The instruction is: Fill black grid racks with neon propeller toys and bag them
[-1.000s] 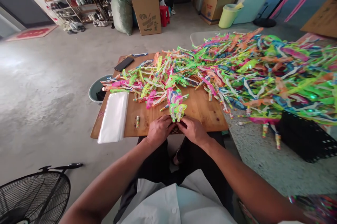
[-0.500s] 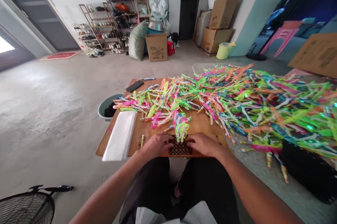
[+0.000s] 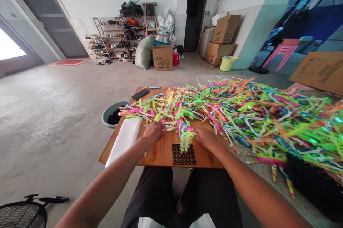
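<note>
A black lattice grid (image 3: 183, 155) lies near the front edge of the wooden table (image 3: 160, 151). Upright at its back stands a bunch of colourful plastic pieces (image 3: 185, 137). My left hand (image 3: 154, 131) reaches to the near edge of the colourful pile (image 3: 214, 103), its fingertips by a pink piece; what they hold, if anything, is too small to tell. On the other side, my right hand (image 3: 205, 138) is just right of the bunch, fingers drawn together near a thin whitish piece. Clear plastic bags (image 3: 123, 138) lie flat at the table's left.
A dark phone (image 3: 140, 94) lies at the table's back left. Beside the table are a basin (image 3: 108, 115) on the left and a black basket (image 3: 312, 185) on the right. A fan (image 3: 24, 215) stands at bottom left.
Both hands have moved forward off the grid, the left one also outward toward the pile. The grid now shows fully, with the bunch still on it. The view has tilted up slightly.
</note>
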Motion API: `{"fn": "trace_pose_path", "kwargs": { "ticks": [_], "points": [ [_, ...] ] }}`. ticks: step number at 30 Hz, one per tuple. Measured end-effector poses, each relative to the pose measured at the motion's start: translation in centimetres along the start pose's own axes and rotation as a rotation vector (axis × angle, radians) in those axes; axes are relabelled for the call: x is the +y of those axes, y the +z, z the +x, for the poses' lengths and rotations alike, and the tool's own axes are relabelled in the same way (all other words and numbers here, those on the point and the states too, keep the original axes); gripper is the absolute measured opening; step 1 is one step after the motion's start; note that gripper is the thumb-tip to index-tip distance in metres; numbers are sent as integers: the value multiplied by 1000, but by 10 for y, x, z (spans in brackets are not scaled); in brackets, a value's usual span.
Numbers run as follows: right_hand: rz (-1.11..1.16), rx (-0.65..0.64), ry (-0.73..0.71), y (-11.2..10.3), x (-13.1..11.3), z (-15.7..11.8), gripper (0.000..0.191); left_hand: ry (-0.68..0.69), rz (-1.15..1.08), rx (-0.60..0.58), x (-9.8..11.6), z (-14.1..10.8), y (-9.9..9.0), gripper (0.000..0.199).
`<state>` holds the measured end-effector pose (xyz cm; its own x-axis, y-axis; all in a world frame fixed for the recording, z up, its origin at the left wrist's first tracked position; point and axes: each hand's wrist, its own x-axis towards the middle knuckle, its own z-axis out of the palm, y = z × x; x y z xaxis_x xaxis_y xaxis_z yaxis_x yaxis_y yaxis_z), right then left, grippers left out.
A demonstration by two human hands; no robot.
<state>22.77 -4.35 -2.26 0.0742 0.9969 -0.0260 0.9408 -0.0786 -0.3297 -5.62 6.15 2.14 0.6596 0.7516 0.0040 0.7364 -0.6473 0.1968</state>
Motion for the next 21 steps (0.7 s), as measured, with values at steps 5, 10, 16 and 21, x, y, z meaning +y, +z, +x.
{"fn": "trace_pose_path", "kwargs": {
  "ticks": [5, 10, 16, 21],
  "points": [
    [-264, -136, 171, -21, 31, -39, 25, -81, 65, 19, -12, -53, -10, 34],
    [-241, 18, 300, -22, 31, -60, 35, -151, 91, -87, 11, -92, 7, 23],
    [-98, 16, 286, -7, -19, -55, 46, 12, 85, -84, 11, -87, 2, 24],
    [-85, -76, 321, -7, -35, -46, 39, 112, 174, 51, -31, -56, -26, 31]
  ]
}}
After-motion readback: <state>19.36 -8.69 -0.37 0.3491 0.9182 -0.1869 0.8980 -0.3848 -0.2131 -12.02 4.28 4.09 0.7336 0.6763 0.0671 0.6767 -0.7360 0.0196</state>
